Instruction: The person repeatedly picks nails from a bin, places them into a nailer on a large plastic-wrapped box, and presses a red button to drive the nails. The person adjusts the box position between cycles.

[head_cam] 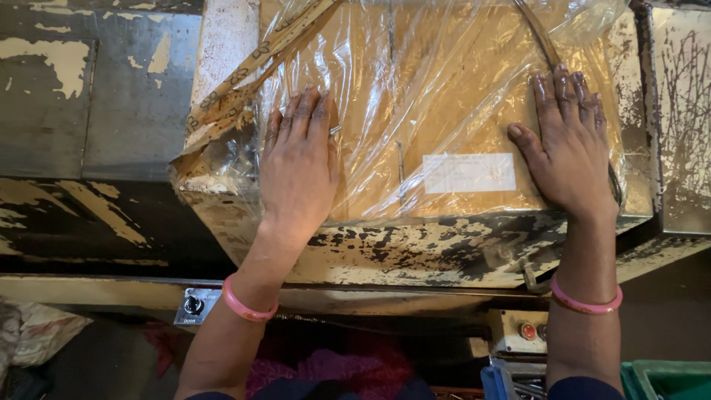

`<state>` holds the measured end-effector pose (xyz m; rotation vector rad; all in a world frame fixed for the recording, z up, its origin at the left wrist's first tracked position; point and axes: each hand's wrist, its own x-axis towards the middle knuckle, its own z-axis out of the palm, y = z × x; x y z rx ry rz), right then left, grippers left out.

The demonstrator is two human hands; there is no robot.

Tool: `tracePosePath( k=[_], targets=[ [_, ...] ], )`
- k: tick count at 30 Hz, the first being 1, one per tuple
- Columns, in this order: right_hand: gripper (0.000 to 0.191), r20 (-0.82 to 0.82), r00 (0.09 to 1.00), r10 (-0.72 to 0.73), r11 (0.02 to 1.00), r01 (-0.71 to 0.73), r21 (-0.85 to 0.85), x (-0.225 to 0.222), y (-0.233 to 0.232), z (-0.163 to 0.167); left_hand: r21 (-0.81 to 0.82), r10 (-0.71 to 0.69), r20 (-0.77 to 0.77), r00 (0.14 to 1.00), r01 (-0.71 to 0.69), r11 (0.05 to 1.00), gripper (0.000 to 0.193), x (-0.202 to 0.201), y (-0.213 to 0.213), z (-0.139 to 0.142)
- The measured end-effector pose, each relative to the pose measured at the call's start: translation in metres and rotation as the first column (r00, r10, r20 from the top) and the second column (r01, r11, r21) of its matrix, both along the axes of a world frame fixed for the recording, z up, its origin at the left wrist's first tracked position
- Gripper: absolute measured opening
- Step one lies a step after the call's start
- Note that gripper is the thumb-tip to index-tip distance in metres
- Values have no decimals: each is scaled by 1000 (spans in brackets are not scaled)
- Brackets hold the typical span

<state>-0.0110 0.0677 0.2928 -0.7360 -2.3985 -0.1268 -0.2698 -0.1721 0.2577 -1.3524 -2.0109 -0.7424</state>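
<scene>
- A brown cardboard box (444,111) is lying flat on a worn machine bed (415,252) with flaking cream paint, and a loose sheet of clear plastic film (385,81) is already covering its top.
- The left hand (298,167) is pressing palm-down, fingers stretched out flat, on the film over the box's near-left part; it is gripping nothing.
- The right hand (570,148) is lying flat in the same way on the box's right side, fingers spread toward the far edge, pinning the film without closing on it.
- Judging by this, the wrapping looks partly done: the film is over the box, but it is bunching and wrinkling at the left corner and is not yet drawn tight or closed.
- A white label (469,173) is showing under the film between the hands.
- A printed tape strip (252,67) is trailing across the far-left corner, tangling with the film.
- A dark curved bar (539,37) is running by the right hand.
- A knob panel (194,305) and a red button (527,330) are sitting below the near edge; a green bin (666,378) is standing near right.
</scene>
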Motion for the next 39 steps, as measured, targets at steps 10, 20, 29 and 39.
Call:
tracePosePath(
  k=[10,20,29,39],
  targets=[
    [84,9,1000,-21,1000,21,-19,0,2,-2,-8,16,-25,1000,-16,1000,51,-4,4,-7],
    [82,0,1000,-12,1000,12,-12,1,0,0,17,4,-13,1000,-4,1000,51,-1,1,-3],
    [78,-4,1000,-2,1000,2,-9,2,-2,0,24,-6,-7,1000,6,1000,50,2,0,0],
    [74,-8,999,32,996,-31,82,8,8,-8,34,-38,-10,999,38,999,52,4,-4,-2]
  ],
)
